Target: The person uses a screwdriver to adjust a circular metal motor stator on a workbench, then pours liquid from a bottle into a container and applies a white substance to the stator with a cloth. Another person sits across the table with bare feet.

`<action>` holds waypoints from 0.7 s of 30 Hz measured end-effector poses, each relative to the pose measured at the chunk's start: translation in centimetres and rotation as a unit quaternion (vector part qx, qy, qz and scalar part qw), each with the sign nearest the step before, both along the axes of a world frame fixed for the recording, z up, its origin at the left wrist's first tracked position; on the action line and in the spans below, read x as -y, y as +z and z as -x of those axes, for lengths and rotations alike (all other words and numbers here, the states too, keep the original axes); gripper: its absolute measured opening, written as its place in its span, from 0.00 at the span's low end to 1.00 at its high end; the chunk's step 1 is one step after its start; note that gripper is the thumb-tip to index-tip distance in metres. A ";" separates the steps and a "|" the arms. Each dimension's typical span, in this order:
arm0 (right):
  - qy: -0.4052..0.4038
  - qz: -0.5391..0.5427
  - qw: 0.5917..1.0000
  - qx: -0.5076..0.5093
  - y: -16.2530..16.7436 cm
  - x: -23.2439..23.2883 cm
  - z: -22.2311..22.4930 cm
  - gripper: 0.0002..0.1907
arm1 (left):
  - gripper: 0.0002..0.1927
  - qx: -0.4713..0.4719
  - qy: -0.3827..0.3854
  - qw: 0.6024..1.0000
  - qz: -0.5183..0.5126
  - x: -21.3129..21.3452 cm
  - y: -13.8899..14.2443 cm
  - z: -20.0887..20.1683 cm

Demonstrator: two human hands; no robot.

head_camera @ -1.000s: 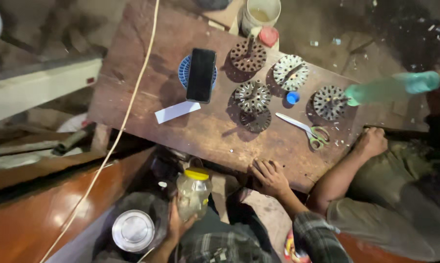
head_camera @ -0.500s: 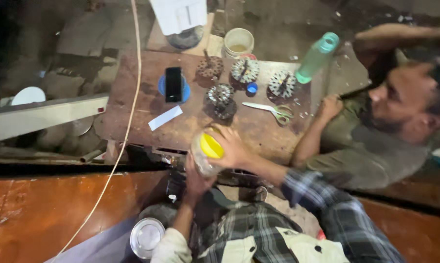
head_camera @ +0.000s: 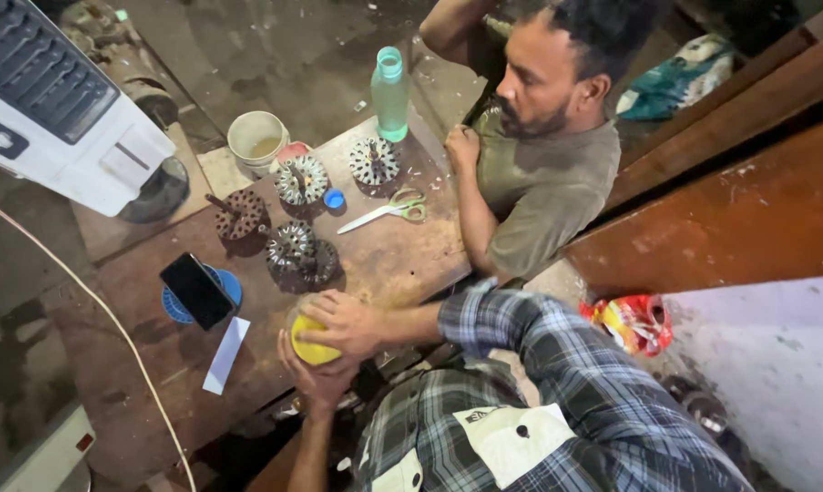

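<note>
— At the near edge of the wooden desk, what are your hands doing?

— Your left hand cups the yellow-lidded glass jar from below; your right hand is closed over its lid. A second ago only the left held it, low beside your lap, so the lid grip is new.

— Which way does the jar point?

— Its lid faces up toward you; the long axis runs roughly toward the camera, tilted slightly.

— Nearby?

— A black phone, grey round toothed metal cores and green-handled scissors; a seated person's fist rests on the far side.
</note>
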State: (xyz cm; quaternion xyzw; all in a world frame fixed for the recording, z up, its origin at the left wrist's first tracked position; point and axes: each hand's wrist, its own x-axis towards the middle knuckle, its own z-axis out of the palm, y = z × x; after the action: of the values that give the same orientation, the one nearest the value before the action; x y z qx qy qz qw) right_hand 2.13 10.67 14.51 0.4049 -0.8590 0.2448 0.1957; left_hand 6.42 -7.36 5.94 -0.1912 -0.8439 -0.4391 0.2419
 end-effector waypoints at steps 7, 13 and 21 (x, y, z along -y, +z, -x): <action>-0.088 -0.273 0.926 0.245 3.8 2.8 0.1 0.40 | 0.67 -0.026 -0.085 0.996 0.015 1.1 0.6 1.7; 0.082 -0.233 0.969 0.018 7.0 3.0 0.3 0.37 | 0.68 0.103 -0.116 0.987 -0.035 2.6 0.4 1.3; -0.217 0.235 0.944 0.082 0.9 -7.0 -0.2 0.33 | 0.67 0.104 -0.033 0.994 -0.028 1.6 0.5 0.5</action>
State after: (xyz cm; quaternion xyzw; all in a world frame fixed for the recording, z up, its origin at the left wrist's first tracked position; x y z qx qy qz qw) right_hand 2.38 17.64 15.37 0.1301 -0.8569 0.4238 0.2630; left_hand 5.96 -8.99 6.45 -0.1653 -0.8452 -0.4874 0.1439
